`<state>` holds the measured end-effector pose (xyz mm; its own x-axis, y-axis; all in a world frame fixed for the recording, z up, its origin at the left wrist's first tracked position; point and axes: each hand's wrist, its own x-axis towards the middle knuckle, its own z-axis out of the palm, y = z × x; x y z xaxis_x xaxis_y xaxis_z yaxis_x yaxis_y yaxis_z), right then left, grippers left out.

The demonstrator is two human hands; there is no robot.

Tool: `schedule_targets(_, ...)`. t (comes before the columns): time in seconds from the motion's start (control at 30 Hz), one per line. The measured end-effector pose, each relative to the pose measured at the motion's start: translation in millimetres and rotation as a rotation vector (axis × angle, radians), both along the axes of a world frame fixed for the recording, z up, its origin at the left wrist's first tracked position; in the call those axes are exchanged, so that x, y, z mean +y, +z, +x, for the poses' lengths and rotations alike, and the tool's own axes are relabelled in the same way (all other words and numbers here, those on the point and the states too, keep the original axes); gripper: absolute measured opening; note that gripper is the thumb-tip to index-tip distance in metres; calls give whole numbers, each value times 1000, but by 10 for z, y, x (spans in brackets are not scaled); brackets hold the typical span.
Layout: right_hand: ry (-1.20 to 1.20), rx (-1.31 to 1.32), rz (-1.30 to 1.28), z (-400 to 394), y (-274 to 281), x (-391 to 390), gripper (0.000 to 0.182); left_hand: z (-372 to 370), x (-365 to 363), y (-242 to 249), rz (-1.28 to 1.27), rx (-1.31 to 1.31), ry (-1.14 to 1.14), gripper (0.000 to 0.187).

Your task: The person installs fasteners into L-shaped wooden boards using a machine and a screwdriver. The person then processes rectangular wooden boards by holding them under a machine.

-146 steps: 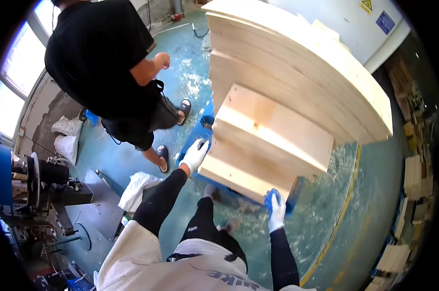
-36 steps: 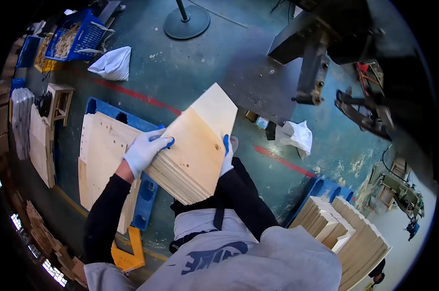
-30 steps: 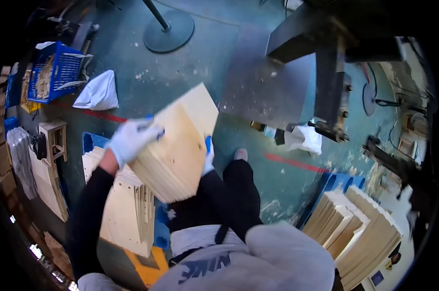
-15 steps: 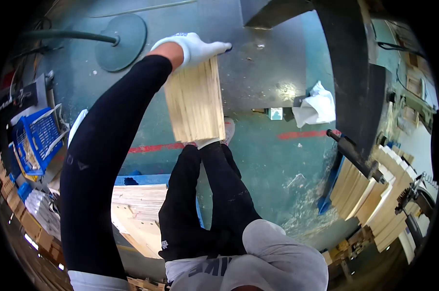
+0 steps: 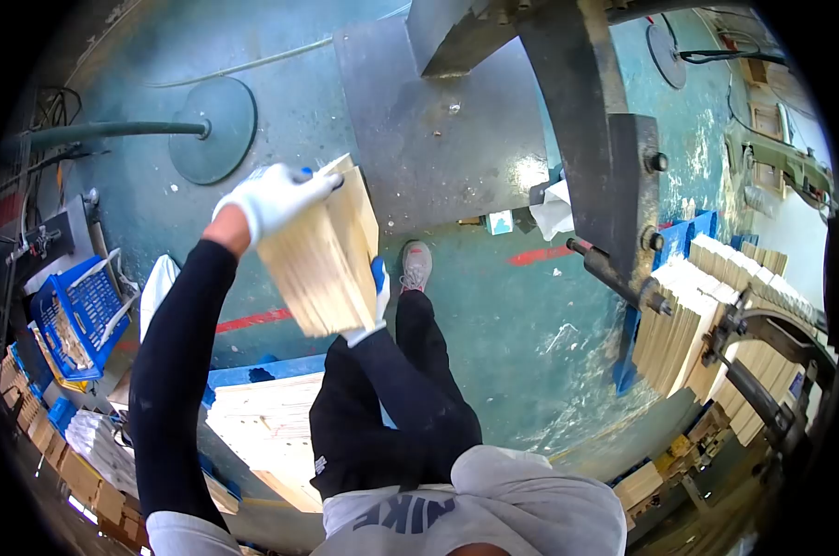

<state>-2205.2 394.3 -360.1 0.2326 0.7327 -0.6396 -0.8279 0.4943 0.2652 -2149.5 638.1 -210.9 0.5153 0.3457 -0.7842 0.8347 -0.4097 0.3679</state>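
Note:
A stack of thin pale wooden boards point(image 5: 313, 269) is held tilted between both my hands in front of my legs. My left hand point(image 5: 276, 199), in a white glove with blue fingertips, is closed over the upper end of the stack. Below, my right hand point(image 5: 380, 295), in a white and blue glove, holds the lower right side; the boards hide part of it. At the top, the boards spread slightly apart. Beneath my left forearm lies another pile of pale boards point(image 5: 266, 417) on a blue pallet point(image 5: 252, 372).
A dark metal machine frame point(image 5: 577, 120) rises ahead on a metal base plate point(image 5: 391, 120). To the left are a round stand base point(image 5: 214, 130) and a blue crate point(image 5: 84, 320). Stacked wood boards point(image 5: 674, 338) stand at right. A white bag point(image 5: 555, 211) lies by the machine.
The board stack has moved left and turned, with my left hand on its upper end. My right hand shows more along its side. The view has shifted to the right.

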Motion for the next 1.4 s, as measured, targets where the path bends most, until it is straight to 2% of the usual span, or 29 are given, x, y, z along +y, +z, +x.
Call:
schedule_targets(0.03,-5,1,-1,-81,162,-58,66,-69,-52,265,-7,-9,54,61)
schedule_targets(0.13,-54,23,-99,-289,811,-216,62,-211,-71,938,-44,-60,-8,58)
schedule_targets(0.17,-44,-98,-149,-207,1229,-170,61,-209,-81,1213,-54,-60,-7,58)
schedule_targets(0.3,-47,-166,-161,-150,1616,-258,63,-169,-189,1647,-117,-107,7,57)
schedule_targets(0.37,-107,-148,22,115,1605,-215,68,-3,-186,1498,-82,-168,-81,62)
schedule_targets(0.4,-68,-141,24,255,1516,-268,70,161,-225,1435,-94,-166,-121,65)
schedule_targets(0.43,-27,-136,24,412,1383,-330,73,334,-266,1298,-98,-111,-118,81)
schedule_targets(0.47,-27,-168,19,549,1234,-375,77,487,-293,1044,-115,-112,-127,90)
schedule_targets(0.5,-29,-197,15,640,1089,-422,81,618,-406,868,-43,-112,-41,96)
schedule_targets(0.57,-37,-296,-82,991,929,-448,82,920,-434,879,-10,-113,-142,96)
schedule_targets(0.63,-23,-342,-205,1218,1139,-499,77,1099,-407,854,-84,-292,-36,94)
schedule_targets(0.67,17,-326,-152,1349,1271,-528,74,1162,-440,803,-140,-369,64,90)
schedule_targets(0.7,-9,-393,-221,1476,1195,-506,74,1228,-480,729,-139,-469,111,88)
schedule_targets(0.77,-7,-337,-183,1694,1249,-638,78,1268,-687,514,-149,-643,208,88)
schedule_targets(0.83,2,-319,-313,1829,1318,-751,79,1248,-891,326,-163,-719,242,96)
schedule_targets(0.87,-14,-302,-304,1874,1317,-808,80,1216,-1022,233,-213,-726,260,100)
schedule_targets(0.9,-28,-288,-292,1924,1302,-842,80,1138,-1170,318,-161,-744,237,102)
schedule_targets(1.03,123,-389,-669,1717,1300,-1037,77,802,-1586,161,-379,-806,661,104)
schedule_targets(1.07,161,-262,-771,1662,1272,-1161,77,735,-1704,107,-400,-759,686,106)
schedule_targets(1.13,283,-384,-816,1493,1315,-1449,74,677,-1938,-27,-370,-700,695,107)
schedule_targets(1.17,309,-451,-828,1393,1310,-1600,73,684,-1999,80,-290,-612,671,106)
schedule_targets(1.23,374,-485,-836,1255,1417,-1855,68,714,-2070,2,-328,-608,719,105)
schedule_targets(1.4,533,-590,-881,1042,1635,-2316,55,500,-2077,116,-107,-718,690,91)
